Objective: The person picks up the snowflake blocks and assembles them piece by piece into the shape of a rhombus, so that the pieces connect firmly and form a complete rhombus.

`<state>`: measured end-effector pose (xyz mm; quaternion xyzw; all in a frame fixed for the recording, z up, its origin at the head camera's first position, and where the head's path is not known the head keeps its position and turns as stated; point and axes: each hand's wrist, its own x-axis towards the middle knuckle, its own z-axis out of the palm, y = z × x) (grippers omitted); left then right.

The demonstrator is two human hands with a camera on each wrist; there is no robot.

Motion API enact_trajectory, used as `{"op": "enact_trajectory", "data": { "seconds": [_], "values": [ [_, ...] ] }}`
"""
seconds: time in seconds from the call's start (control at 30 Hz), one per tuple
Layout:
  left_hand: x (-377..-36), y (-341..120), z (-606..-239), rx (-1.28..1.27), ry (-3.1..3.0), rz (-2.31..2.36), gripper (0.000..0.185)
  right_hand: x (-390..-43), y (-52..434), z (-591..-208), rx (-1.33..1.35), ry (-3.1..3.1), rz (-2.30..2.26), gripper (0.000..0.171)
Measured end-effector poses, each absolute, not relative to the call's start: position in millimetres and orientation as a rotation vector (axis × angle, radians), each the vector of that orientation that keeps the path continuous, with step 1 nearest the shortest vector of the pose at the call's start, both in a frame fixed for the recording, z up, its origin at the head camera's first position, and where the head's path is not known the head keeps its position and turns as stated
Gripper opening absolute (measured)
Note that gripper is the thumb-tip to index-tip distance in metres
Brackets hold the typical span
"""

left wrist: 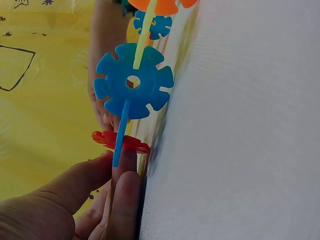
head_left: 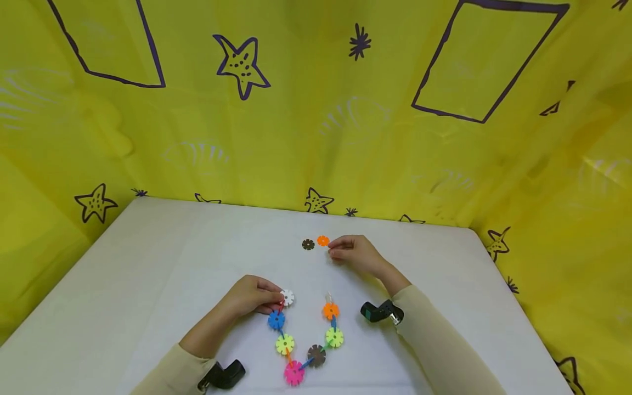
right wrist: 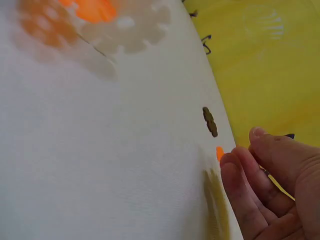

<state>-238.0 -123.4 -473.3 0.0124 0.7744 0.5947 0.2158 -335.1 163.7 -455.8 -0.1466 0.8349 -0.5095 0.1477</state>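
Note:
Notched plastic discs are slotted together in a U-shaped chain [head_left: 294, 373] on the table, in pink, brown, yellow-green, blue, orange and other colours. My left hand [head_left: 254, 295] pinches its left end, by a red disc [left wrist: 120, 141] and a white disc [head_left: 287, 298]. A blue disc [left wrist: 132, 82] shows close up in the left wrist view. Farther back, my right hand [head_left: 357, 253] hovers beside a loose orange disc [head_left: 323, 241], thumb and fingers bent with a gap between them. Left of the orange disc lies a loose brown disc [head_left: 308, 244].
The white tabletop [head_left: 222, 236] meets a yellow cloth [head_left: 296, 137] with drawn starfish at the back and sides. Black wrist devices sit at the left sleeve [head_left: 224, 374] and right sleeve [head_left: 381, 311].

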Motion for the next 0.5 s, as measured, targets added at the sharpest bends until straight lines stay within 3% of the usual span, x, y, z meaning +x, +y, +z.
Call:
{"op": "enact_trajectory", "data": {
  "seconds": [0.23,0.5],
  "values": [
    [-237,-123,-473,0.032,2.149,1.639,0.025,-373,157,-459,-0.29,2.552,-1.358,0.03],
    [-237,-123,-472,0.046,2.141,1.646,0.025,-388,147,-459,-0.291,2.665,-1.149,0.031]
  ]
}}
